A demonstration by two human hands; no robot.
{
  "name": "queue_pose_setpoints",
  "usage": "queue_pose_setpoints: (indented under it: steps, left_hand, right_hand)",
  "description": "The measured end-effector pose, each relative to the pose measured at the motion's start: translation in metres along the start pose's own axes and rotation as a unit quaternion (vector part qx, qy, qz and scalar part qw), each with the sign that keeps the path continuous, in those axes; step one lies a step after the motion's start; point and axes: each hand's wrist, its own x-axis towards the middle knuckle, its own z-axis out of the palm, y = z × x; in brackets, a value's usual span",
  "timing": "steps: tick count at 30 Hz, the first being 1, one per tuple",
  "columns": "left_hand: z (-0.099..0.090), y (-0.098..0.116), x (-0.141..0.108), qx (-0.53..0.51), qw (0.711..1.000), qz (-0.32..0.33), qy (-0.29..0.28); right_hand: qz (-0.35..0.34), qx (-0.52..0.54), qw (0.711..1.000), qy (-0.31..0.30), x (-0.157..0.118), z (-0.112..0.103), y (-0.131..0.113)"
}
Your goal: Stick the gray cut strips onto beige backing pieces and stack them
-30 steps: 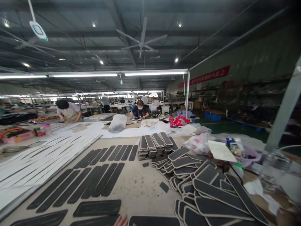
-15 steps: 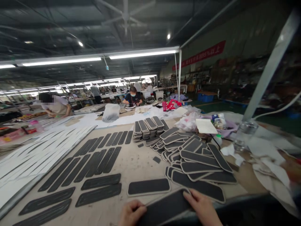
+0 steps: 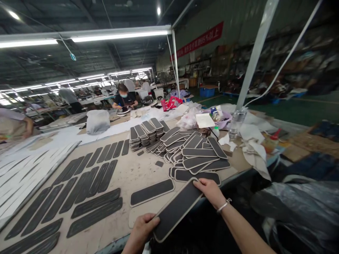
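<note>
Between my two hands, tilted over the table's front edge, is a long dark panel [image 3: 178,210] with rounded corners and a pale border. My left hand [image 3: 143,227] pinches its lower left end, thumb on top. At the upper right end, my right hand [image 3: 210,190] grips the corner between thumb and fingers. A similar bordered panel [image 3: 152,192] lies flat on the table just beyond. Past it is a loose heap of such panels [image 3: 200,152], with neat stacks [image 3: 145,132] behind. Rows of dark strips without the pale border [image 3: 96,204] lie to the left.
White sheets with dark slits [image 3: 31,176] cover the table's left side. A plastic bottle [image 3: 236,123] stands by the metal post [image 3: 255,56] at right, near scrap paper [image 3: 255,155]. A white bag [image 3: 97,121] sits farther back. A co-worker [image 3: 124,98] sits across the table.
The view has swung right and down. The panel, held in both hands, has come more fully into view and slants more steeply; both hands keep their grip.
</note>
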Motion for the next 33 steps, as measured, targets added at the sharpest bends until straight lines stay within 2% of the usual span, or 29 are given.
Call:
queue_pose_setpoints:
  steps: [13, 17, 20, 23, 26, 29, 33]
  left_hand:
    - [0.013, -0.001, 0.009, -0.006, 1.0, -0.008, 0.004]
    - [0.012, 0.009, 0.008, 0.061, 0.998, -0.008, -0.013]
    - [0.011, 0.025, 0.002, 0.156, 0.984, 0.055, -0.067]
    - [0.013, 0.041, -0.004, 0.231, 0.961, 0.122, -0.092]
    - [0.01, 0.048, 0.001, 0.301, 0.941, 0.14, -0.066]
    - [-0.005, 0.051, 0.017, 0.352, 0.926, 0.121, -0.056]
    - [-0.034, 0.056, 0.038, 0.44, 0.889, 0.118, -0.046]
  right_hand:
    - [-0.034, -0.089, 0.994, 0.052, 0.008, -0.004, 0.013]
    - [-0.041, -0.118, 0.991, 0.057, 0.011, -0.004, 0.012]
    - [-0.048, -0.138, 0.988, 0.042, 0.01, 0.001, 0.005]
    - [-0.045, -0.134, 0.99, 0.015, 0.007, 0.012, -0.001]
    - [-0.045, -0.109, 0.993, 0.007, 0.003, 0.03, 0.002]
    - [-0.035, -0.122, 0.992, 0.009, 0.001, 0.05, 0.014]
    - [-0.036, -0.16, 0.986, -0.024, 0.001, 0.075, 0.026]
